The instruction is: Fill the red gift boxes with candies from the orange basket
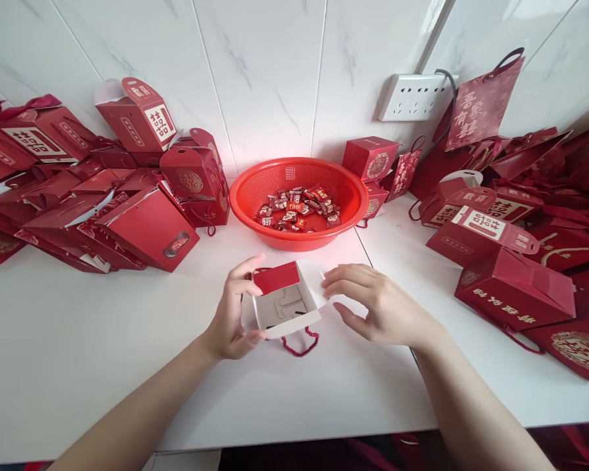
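A small red gift box (285,307) with a white inside stands on the table at the middle, its top unfolded. Its interior shows interlocked bottom flaps and no sweets. My left hand (236,314) grips the box by its left side, fingers behind and thumb in front. At the right, my right hand (373,301) has its fingers apart, their tips at the white side flap (316,284); whether they press on it I cannot tell. A twisted dark red cord handle (302,343) loops out at the box's front. Just behind is a red plastic basket (240,203) with wrapped sweets (299,208).
Red gift boxes (152,226) crowd the left side of the white table (127,366). More boxes (515,288) and a gift bag (485,101) stand on the right. Beside the basket are stacked boxes (372,160). A power strip (415,98) is against the tiled wall.
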Demonstrator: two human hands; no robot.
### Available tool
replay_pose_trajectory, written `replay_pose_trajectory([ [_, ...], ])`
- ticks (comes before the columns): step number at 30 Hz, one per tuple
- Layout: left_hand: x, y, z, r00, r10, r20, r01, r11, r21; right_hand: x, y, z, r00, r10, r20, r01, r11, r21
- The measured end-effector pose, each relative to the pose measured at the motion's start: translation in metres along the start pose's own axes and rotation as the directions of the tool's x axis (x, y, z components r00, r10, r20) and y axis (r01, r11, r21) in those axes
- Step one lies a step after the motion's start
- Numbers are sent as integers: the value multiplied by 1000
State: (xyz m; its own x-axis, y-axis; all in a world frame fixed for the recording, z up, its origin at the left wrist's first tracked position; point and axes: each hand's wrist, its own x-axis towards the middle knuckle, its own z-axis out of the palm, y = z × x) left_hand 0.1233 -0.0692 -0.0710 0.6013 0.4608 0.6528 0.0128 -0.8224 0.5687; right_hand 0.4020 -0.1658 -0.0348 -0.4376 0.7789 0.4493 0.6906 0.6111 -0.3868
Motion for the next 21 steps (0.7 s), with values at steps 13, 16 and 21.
replay_pose_trajectory([
  [13, 0, -12, 1, 926, -337, -171, 347, 938, 28, 9, -12, 36, 978, -99, -186, 102, 995, 9],
  [16, 4, -11, -6, 969, -217, -120, 241, 940, 243, 10, -12, 41, 973, -125, -192, 117, 992, -51],
  [21, 7, -5, -18, 986, -93, 138, 58, 969, 241, 10, -16, 38, 985, -141, -104, 139, 990, -24],
])
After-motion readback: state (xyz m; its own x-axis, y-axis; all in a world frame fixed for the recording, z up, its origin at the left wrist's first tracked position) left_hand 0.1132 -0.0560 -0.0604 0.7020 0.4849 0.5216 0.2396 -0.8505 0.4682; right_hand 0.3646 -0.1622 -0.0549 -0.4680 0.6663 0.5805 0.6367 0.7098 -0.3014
